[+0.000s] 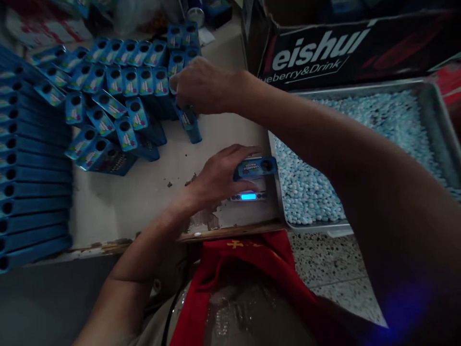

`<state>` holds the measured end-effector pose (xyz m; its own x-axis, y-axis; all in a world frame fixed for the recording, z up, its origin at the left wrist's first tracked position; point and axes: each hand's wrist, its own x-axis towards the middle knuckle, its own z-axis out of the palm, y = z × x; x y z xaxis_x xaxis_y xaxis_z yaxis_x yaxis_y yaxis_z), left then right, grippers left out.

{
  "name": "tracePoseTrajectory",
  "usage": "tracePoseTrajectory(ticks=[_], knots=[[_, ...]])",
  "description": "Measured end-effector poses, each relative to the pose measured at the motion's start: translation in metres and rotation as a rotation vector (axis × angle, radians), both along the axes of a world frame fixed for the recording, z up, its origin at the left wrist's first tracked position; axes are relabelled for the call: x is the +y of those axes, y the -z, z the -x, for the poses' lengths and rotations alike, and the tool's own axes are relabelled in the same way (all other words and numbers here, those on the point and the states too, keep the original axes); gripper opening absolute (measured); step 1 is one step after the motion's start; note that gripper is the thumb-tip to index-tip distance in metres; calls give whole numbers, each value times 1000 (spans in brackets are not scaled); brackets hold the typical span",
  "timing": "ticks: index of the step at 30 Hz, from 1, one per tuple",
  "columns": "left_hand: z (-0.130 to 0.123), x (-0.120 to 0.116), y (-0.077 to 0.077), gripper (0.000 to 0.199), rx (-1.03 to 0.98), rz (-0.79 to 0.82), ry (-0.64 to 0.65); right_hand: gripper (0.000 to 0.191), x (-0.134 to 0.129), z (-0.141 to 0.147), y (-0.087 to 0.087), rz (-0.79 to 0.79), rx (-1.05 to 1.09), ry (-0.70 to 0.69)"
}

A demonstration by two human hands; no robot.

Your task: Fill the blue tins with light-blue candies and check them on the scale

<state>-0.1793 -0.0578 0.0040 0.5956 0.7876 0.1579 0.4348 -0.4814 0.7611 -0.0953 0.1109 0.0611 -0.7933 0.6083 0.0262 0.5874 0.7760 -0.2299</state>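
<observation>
My left hand (219, 175) has its thumb and fingers on either side of a small blue candy box (254, 167), which lies over a small digital scale (248, 196) with a lit blue display. The box's dark round hole points right. My right hand (201, 86) reaches across to the right end of the standing boxes, its fingers curled down at another blue candy box (190, 127) that leans below them. That hand hides the upper part of this box. Several more blue boxes (130, 79) stand in rows beside it, their round holes facing up.
A metal tray (283, 202) of pale blue candies (309, 187) sits at the right, under my right forearm. Behind it is a black printed carton (324, 53). A long stack of blue boxes (36, 163) lines the left. The worn table edge (230, 232) runs in front of me.
</observation>
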Motion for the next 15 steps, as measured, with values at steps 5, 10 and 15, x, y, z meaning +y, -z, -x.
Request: tracePoseTrajectory(ticks=[5,10,15], knots=[[-23,-5,4,55,153,-36,-32,25,-47,-54,-22,-153,-166,163],[-15,-42,-1,49,197,-138,-132,11,-103,-124,-14,-114,-69,447],[46,-87,-7,38,128,-135,-265,10,-162,-154,8,1,-71,440]])
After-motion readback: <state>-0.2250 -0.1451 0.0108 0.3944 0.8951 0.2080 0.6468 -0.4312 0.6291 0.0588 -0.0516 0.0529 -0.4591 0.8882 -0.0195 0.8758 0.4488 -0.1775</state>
